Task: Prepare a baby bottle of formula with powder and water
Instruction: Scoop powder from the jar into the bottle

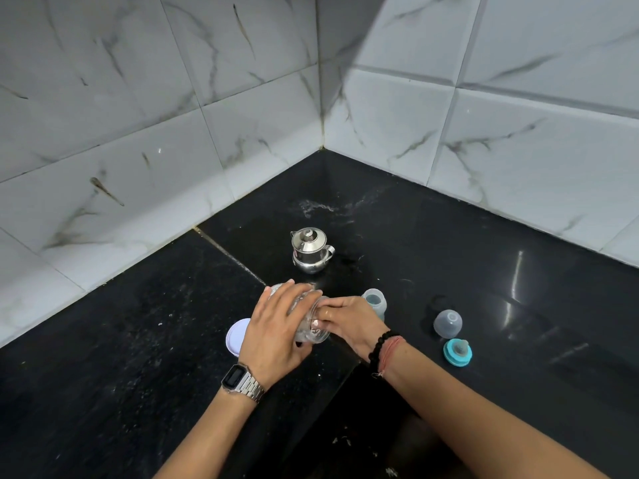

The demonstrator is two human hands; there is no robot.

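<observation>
My left hand (273, 326) grips a clear glass jar (311, 335) from above and holds it tilted, its mouth facing right. The fingers of my right hand (349, 323) reach into the jar's mouth; whether they hold anything there is hidden. The jar's white lid (237, 337) lies flat on the counter, partly under my left hand. Just behind my right hand, the open, translucent baby bottle (375, 302) stands upright. Its clear cap (447, 323) and the teal ring with the nipple (457, 352) lie apart on the counter to the right.
A small lidded steel pot (309, 250) stands behind the jar, toward the corner. The black stone counter (501, 271) meets marble-tiled walls on the left and at the back. A watch is on my left wrist, and bead and thread bands on the right.
</observation>
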